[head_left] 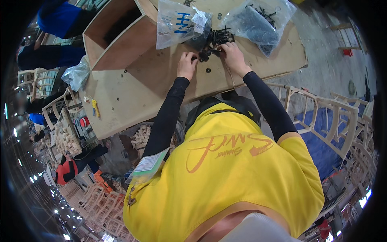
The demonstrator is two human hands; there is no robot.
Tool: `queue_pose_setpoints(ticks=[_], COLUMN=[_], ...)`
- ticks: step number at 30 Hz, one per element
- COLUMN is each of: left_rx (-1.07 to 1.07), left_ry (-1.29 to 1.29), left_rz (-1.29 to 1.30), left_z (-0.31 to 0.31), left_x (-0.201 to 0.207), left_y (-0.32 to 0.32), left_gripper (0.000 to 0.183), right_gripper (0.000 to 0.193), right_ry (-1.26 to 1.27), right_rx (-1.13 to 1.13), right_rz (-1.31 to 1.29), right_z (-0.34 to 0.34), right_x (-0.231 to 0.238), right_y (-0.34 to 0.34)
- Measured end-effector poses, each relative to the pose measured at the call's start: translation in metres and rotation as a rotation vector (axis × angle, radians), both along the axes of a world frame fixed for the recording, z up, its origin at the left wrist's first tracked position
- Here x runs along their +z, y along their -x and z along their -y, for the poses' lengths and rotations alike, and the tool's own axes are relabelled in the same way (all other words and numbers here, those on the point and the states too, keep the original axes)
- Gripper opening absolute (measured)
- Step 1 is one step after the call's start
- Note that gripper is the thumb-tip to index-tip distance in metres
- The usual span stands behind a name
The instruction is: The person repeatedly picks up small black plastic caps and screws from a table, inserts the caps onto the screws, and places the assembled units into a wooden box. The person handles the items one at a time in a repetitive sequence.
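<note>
My left hand (pixel 187 66) is closed at the tabletop, fingertips pinched together around something small and dark that I cannot make out. Just right of it lies a small cluster of black washers (pixel 204 55). On the other side of that cluster, my right hand (pixel 234 59) has its fingers curled down beside a pile of black bolts (pixel 219 37). A dark piece shows at its fingertips, too small to name. One loose black washer (pixel 208 70) lies on the board nearer to me, between the two wrists.
A clear plastic bag (pixel 173 24) stands behind my left hand; another bag (pixel 258 30) with bolts lies at the back right. An open wooden box (pixel 121 34) occupies the table's (pixel 133 101) left part. Yellow-handled cutters (pixel 95 108) lie near its left edge. Wooden chair frames (pixel 322 109) stand right.
</note>
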State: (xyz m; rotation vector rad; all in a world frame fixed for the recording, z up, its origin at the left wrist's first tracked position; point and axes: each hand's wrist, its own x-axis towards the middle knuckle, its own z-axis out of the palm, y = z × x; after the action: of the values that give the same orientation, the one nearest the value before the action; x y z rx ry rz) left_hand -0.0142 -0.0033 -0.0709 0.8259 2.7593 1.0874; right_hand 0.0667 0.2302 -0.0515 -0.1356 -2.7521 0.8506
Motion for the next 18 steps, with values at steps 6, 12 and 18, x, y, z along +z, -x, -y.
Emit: queue_pose_setpoints(ticks=[6, 12, 18], left_rx=[0.011, 0.082, 0.130], left_ry=[0.063, 0.025, -0.550], left_rz=[-0.022, 0.039, 0.895], left_z=[0.009, 0.013, -0.005], left_x=[-0.009, -0.004, 0.039], left_y=[0.000, -0.009, -0.026], left_gripper=[0.011, 0.014, 0.015], right_gripper=[0.020, 0.022, 0.021], right_ry=[0.242, 0.395, 0.564], right_rx=[-0.088, -0.207, -0.193], right_rz=[-0.022, 0.070, 0.094], right_z=[-0.003, -0.002, 0.006], right_x=[0.004, 0.007, 0.019], right_y=[-0.028, -0.062, -0.078])
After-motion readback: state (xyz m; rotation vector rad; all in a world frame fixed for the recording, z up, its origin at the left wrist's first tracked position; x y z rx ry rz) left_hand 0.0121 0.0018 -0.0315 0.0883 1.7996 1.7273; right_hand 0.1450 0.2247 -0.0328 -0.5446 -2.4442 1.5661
